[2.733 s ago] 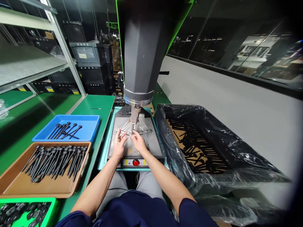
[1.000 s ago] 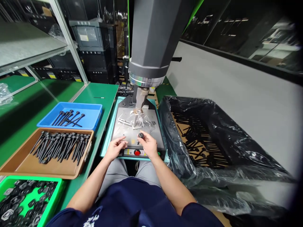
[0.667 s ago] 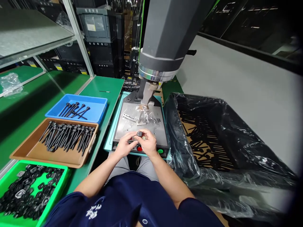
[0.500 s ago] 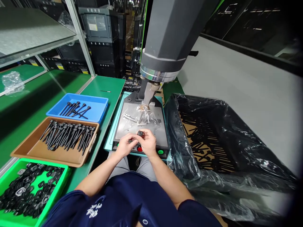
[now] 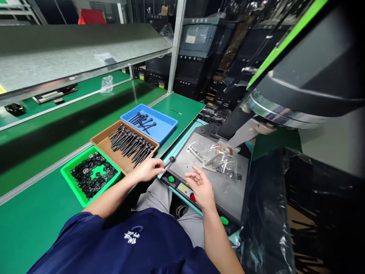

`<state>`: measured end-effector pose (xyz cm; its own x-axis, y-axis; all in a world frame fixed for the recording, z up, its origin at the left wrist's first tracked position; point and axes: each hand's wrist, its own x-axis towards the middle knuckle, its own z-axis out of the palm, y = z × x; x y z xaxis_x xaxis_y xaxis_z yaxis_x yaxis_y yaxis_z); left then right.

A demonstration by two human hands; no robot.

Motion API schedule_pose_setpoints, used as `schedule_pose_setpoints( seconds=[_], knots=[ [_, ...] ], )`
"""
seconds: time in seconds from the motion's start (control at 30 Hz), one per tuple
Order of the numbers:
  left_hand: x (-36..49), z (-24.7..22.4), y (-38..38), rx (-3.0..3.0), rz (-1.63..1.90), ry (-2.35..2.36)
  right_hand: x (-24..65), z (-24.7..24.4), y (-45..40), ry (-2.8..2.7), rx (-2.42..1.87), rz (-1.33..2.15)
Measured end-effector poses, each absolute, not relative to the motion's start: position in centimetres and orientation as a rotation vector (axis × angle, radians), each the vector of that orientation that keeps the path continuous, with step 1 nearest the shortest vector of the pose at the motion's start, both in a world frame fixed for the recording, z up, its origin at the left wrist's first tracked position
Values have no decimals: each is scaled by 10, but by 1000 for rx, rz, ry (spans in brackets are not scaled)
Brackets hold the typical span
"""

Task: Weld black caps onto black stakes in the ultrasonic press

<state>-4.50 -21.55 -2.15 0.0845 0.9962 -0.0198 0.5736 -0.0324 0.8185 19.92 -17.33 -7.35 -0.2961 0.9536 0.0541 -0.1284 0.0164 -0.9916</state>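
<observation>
My left hand (image 5: 151,169) pinches a black rod with a knobbed head (image 5: 172,159), the head pointing away from the fingers over the left edge of the machine plate. Most of the shaft is hidden by the hand. To the right, my right hand (image 5: 201,186) is open above the plate's front, fingers loosely spread, nothing in them. The grey metal plate (image 5: 182,164) carries a slotted bracket (image 5: 195,151) and a metal fixture under clear plastic film (image 5: 228,163). Closest to my left hand is the brown tray (image 5: 99,141) of similar black rods (image 5: 132,144).
A blue tray (image 5: 168,121) with a few rods and a green tray (image 5: 67,173) of small black parts (image 5: 85,182) flank the brown one. The machine head (image 5: 285,110) overhangs the plate. Green buttons (image 5: 171,178) line its front. A plastic-lined bin (image 5: 265,205) stands right.
My hands, together on the rod's head half a second ago, are now apart. The left carries the rod leftward; the right has let go and opened. The view has swung left.
</observation>
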Motion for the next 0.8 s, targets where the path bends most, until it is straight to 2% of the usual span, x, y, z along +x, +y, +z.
schedule_pose_setpoints(
  seconds=[0.1, 0.27, 0.4, 0.6, 0.8],
  knots=[
    [-109, -14, -215, 1633, 742, 2010, 210, -81, -174, -1331, -994, 1459],
    [-205, -21, -198, 1425, 279, 2585, 221, -92, -177, -1302, -1090, 1473],
    [-234, -34, -183, 1380, 185, 2632, 222, -92, -183, -1326, -1140, 1479],
    [-228, -44, -179, 1441, 176, 2576, 233, -85, -194, -1326, -1239, 1437],
    [-231, -28, -215, 1431, 182, 2664, 316, -61, -210, -1284, -1492, 1156]
  ],
)
